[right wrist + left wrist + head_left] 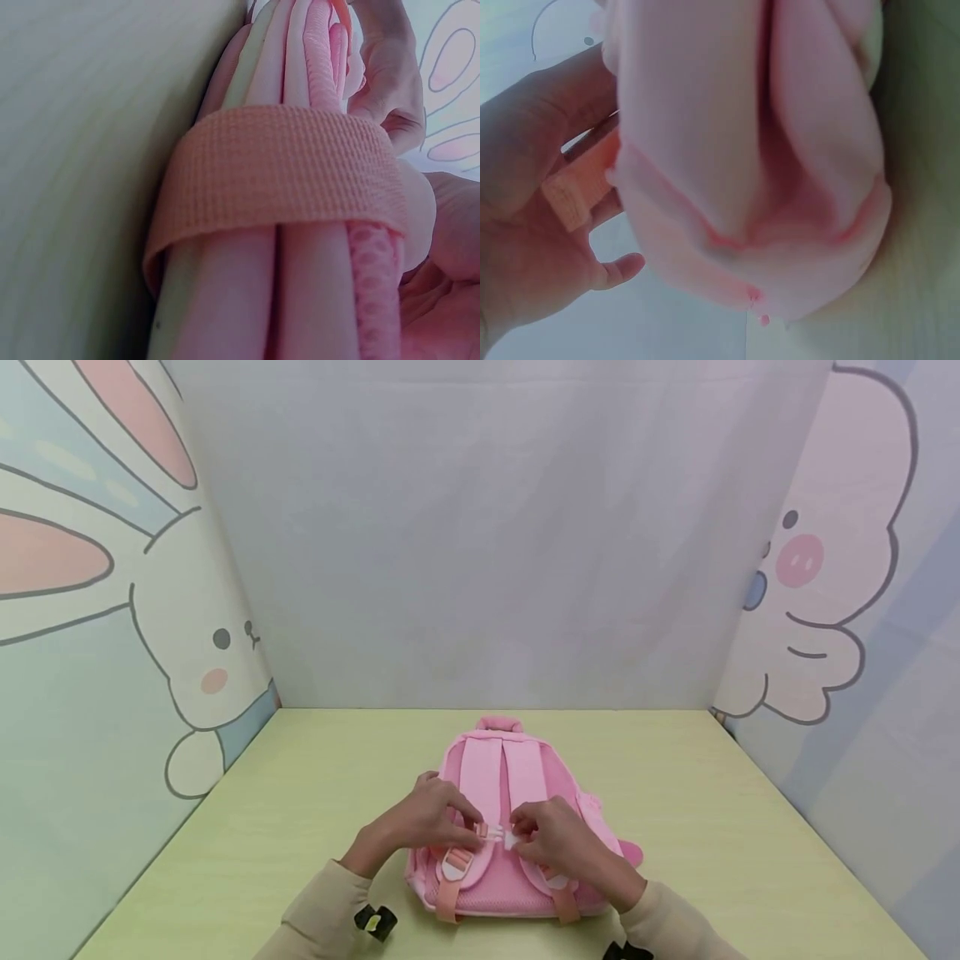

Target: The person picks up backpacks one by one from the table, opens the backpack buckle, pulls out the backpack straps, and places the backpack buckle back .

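A pink backpack lies on the table with its shoulder straps facing up. Between thumb and fingers, my left hand pinches the pronged half of a white side-release buckle, whose prongs point right. Just across from it, my right hand pinches the socket half of the buckle. The two halves face each other very close together over the straps. In the left wrist view, an orange webbing strap runs past the left palm. The right fingertips are partly hidden in the right wrist view.
Below the hands, orange adjuster straps run to the bag's lower edge. One orange band crosses the bag's side close to the right wrist camera. A yellow-green table lies under everything, with cartoon-printed curtains at the sides.
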Demonstrator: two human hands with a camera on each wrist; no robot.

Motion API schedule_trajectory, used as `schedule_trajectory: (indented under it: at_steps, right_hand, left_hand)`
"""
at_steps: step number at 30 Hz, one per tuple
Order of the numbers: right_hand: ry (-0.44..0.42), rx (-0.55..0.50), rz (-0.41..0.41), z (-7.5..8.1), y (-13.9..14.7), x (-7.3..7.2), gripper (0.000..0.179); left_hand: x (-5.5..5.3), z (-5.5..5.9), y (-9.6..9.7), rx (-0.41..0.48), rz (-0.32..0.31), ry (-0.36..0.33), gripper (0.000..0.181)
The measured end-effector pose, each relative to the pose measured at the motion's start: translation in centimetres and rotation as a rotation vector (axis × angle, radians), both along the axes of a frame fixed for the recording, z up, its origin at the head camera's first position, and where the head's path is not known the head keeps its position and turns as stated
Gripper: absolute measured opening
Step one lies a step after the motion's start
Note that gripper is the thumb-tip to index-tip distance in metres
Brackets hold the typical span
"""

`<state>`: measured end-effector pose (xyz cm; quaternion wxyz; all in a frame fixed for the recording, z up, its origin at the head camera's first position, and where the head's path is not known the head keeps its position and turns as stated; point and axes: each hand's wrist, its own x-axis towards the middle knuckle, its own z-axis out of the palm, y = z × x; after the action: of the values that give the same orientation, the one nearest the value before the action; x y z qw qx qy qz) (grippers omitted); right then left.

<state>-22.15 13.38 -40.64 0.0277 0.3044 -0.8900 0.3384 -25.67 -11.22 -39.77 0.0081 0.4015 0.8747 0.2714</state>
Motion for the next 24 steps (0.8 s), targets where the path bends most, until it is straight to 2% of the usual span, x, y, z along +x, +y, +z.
schedule_trajectory:
  at_steps: [10,18,24]
  right_hand:
    - [-0.077,-0.035,0.01,-0.07,0.06,-0.01,0.028]
    - [-0.016,-0.067,0.024,-0.22,-0.18,-0.04,0.028]
    - [0.004,-0.139,0.085,-0.75,-0.57,-0.07,0.021]
  left_hand:
    - [0.1,0.16,0.05,0.006,0.003,-0.014,0.024]
    - [0.24,0.3,0.19,0.018,0.005,-0.006,0.025]
    - [0.3,0.3,0.37,0.006,-0.002,0.004,0.028]
